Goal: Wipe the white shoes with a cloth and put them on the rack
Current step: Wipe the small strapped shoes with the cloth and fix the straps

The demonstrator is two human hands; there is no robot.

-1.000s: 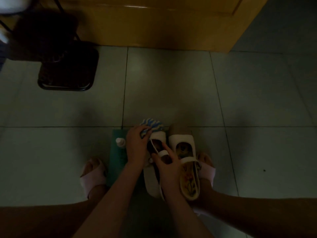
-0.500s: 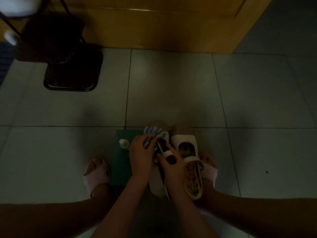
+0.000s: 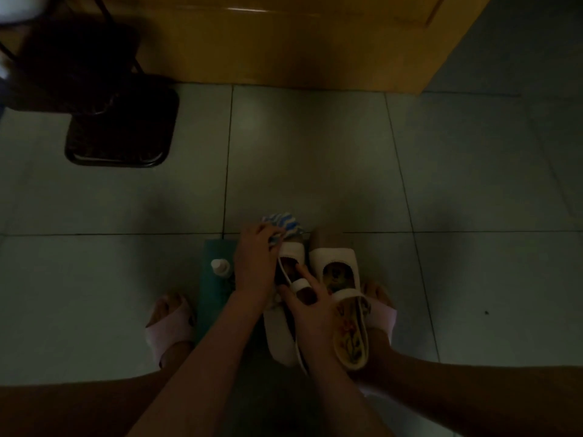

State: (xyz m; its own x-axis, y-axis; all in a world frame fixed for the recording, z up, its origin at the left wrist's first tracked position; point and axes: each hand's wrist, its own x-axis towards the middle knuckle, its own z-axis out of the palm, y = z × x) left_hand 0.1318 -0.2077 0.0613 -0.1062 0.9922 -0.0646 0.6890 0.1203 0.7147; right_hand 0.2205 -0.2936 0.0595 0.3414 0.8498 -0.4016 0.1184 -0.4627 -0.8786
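Our left hand (image 3: 254, 260) bunches the cloth (image 3: 284, 220) in curled fingers over the toe of one shoe (image 3: 291, 249), down on the floor (image 3: 315, 168) beside the other shoe (image 3: 339, 257). Our right hand (image 3: 310, 305) grips its opening. We should press firmly and keep it braced. Half a second ago, the cloth sat further back.
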